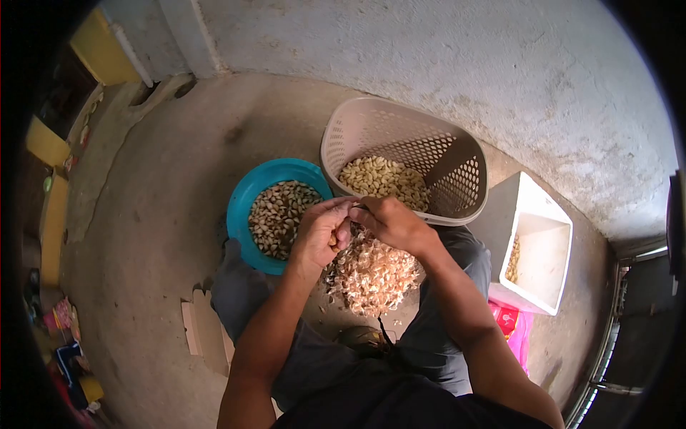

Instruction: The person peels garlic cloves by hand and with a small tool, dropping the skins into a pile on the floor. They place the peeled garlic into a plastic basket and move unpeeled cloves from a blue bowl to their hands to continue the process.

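Note:
My left hand [325, 227] is closed, with brownish nuts [334, 241] showing in the curl of its fingers. Fingertips of my right hand [388, 222] meet those of the left; a small dark sliver shows at its pinch, too small to name. Under both hands lies a heap of pale, papery peelings [375, 277] between my legs. To the left, a blue basin [240, 236] holds many nuts with brown skin patches [275, 222]. Just beyond my hands, a beige plastic basket [457, 146] contains pale, curved, cashew-like kernels [386, 180].
On the right, a white foam box [543, 247] tipped toward me has some pale kernels inside. Pink and red plastic packaging [511, 325] lies below it. A cardboard piece [204, 329] rests by my left leg. A pale wall [457, 57] rises behind the basket.

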`<state>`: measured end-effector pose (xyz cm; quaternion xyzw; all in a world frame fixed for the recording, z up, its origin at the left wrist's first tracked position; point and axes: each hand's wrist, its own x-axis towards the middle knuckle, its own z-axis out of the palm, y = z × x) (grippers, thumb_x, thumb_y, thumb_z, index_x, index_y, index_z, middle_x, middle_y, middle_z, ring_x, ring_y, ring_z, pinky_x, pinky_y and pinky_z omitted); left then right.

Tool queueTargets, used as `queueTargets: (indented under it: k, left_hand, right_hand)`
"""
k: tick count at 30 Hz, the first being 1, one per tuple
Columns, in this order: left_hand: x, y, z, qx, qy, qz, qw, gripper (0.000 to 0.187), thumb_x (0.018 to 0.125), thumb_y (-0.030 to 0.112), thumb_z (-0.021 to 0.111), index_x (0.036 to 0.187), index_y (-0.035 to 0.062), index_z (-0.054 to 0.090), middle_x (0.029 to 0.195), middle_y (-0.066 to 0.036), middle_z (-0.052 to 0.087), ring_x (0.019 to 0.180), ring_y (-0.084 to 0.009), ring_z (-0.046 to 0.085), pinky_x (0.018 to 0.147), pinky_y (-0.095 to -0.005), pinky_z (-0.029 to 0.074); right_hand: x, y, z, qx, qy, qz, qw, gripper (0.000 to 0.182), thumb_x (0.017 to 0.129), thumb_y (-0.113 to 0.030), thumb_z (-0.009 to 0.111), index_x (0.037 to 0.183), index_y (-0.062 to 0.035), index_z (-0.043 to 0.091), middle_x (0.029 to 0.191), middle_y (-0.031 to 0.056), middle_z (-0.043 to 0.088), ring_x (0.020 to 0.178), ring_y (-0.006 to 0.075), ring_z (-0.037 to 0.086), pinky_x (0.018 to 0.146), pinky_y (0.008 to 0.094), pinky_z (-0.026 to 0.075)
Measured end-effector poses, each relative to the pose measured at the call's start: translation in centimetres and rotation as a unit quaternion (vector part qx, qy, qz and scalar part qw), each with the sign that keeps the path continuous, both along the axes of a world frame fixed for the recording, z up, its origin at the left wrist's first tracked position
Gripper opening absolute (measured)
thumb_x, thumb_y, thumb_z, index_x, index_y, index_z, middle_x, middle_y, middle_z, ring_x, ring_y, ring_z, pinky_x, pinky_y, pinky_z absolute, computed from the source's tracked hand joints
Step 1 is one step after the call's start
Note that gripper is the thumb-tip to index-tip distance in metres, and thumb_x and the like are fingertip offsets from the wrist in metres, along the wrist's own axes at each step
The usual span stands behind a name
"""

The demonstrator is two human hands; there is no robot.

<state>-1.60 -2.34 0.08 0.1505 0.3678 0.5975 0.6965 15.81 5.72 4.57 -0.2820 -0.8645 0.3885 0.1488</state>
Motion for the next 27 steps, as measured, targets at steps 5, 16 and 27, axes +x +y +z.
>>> queueTargets:
  k: [5, 16, 27]
  left_hand:
    - [0.6, 0.1, -0.1, 0.003, 0.025, -0.024, 0.999, 0.019, 0.1, 0.01, 0.055, 0.109, -0.0041, 0.066, 0.078, -0.005, 0.065, 0.051, -0.0081, 0.052, 0.041, -0.0244, 0.042]
    - [0.7, 0.9, -1.2, -0.105, -0.027, 0.066, 0.992, 0.013, 0.099, 0.016, 0.062, 0.098, 0.0059, 0.071, 0.074, 0.002, 0.064, 0.048, -0.0057, 0.046, 0.042, -0.0236, 0.035]
    - [1.0, 0.3, -1.4, -0.043, 0.028, 0.012, 0.999, 0.013, 0.1, 0.012, 0.056, 0.105, 0.0032, 0.065, 0.075, 0.0, 0.062, 0.049, -0.006, 0.049, 0.043, -0.0247, 0.042]
  right_hand:
    - [1.2, 0.5, 0.3, -0.029, 0.0, 0.013, 0.999, 0.036, 0.102, -0.029, 0.06, 0.098, 0.007, 0.065, 0.083, 0.0299, 0.066, 0.078, 0.0469, 0.067, 0.071, 0.0498, 0.052]
    - [0.1, -1.6, -1.3, 0.089, -0.032, -0.025, 0.995, 0.038, 0.099, -0.036, 0.064, 0.107, 0.0008, 0.06, 0.085, 0.0265, 0.068, 0.084, 0.0472, 0.067, 0.073, 0.0534, 0.052]
    - [0.6, -0.2, -1.5, 0.095, -0.064, -0.072, 0.991, 0.044, 0.101, -0.042, 0.059, 0.097, 0.0022, 0.061, 0.08, 0.0283, 0.067, 0.08, 0.0481, 0.067, 0.069, 0.0532, 0.052]
